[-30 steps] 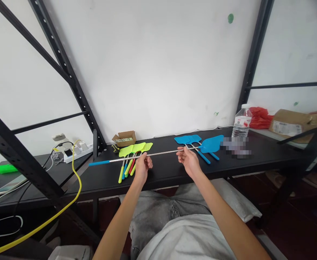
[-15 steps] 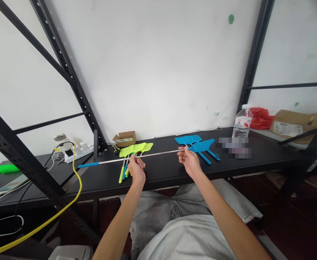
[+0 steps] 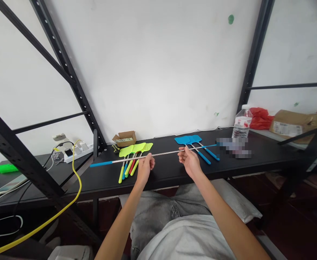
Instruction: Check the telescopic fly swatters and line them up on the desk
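A long fly swatter (image 3: 166,153) stretches level across my front, its metal rod pulled out long. Its blue handle is at the left end, and its blue head at the right end appears edge-on, partly lost against a blurred patch. My left hand (image 3: 145,165) is closed around the rod near the middle. Further right, my right hand (image 3: 189,159) pinches the same rod with thumb and fingers. Several yellow-green swatters (image 3: 132,148) with mixed-colour handles lie beyond and left of my left hand. Two blue swatters (image 3: 184,139) rest on the table beyond my right hand.
On the black table (image 3: 163,174) a small open cardboard box (image 3: 124,138) stands at the back. A water bottle (image 3: 241,122), a red bag (image 3: 260,118) and a brown parcel (image 3: 296,123) are at the right. Dark rack posts (image 3: 66,65) and a yellow cable (image 3: 77,177) flank the left.
The held swatter has shifted right with my left hand, and its head has turned from broadside to edge-on. My right hand stays almost in place.
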Demonstrator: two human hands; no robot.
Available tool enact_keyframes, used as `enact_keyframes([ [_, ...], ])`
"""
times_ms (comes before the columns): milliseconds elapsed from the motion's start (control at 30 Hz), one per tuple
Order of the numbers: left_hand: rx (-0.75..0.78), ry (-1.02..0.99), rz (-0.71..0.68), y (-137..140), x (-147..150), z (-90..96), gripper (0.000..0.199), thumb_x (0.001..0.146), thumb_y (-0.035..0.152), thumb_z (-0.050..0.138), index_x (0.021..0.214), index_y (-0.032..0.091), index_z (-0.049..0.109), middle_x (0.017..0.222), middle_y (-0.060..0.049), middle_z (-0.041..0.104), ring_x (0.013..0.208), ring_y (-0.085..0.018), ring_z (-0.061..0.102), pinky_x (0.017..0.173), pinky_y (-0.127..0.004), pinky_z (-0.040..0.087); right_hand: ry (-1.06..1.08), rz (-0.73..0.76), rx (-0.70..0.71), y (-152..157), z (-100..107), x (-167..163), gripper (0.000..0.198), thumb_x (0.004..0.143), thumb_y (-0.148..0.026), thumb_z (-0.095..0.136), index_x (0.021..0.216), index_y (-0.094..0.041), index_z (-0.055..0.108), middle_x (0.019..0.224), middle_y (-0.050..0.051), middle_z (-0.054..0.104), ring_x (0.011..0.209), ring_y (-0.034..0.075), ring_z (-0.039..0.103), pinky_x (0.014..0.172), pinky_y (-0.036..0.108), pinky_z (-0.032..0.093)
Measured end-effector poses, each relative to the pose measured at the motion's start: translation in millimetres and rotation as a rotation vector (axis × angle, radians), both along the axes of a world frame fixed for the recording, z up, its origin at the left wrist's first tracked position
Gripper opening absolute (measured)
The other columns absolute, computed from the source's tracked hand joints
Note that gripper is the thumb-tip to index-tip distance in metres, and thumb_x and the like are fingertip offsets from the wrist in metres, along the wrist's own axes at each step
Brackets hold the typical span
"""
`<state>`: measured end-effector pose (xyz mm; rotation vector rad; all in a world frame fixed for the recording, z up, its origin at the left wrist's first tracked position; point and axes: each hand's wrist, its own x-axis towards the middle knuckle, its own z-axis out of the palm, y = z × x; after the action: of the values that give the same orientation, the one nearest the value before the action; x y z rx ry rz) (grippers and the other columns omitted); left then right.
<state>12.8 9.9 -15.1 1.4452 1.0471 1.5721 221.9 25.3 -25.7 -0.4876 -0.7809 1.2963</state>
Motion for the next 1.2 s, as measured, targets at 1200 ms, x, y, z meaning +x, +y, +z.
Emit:
enact_keyframes([
  [1200, -0.086, 0.374, -0.380, -9, 7, 4.8, 0.056, 0.094, 0.055, 0.036, 0.064, 0.015, 0.061, 0.051, -0.002, 0.053, 0.047, -0.012, 0.048, 0.051, -0.024, 0.037, -0.074, -0.016, 0.060, -2, -4, -3, 0.034, 0.079, -0.052, 0.070, 0.082, -0.018, 0.071, 0.065, 0.002, 0.061, 0.056, 0.011, 0.052, 0.049, 0.025, 0.036],
])
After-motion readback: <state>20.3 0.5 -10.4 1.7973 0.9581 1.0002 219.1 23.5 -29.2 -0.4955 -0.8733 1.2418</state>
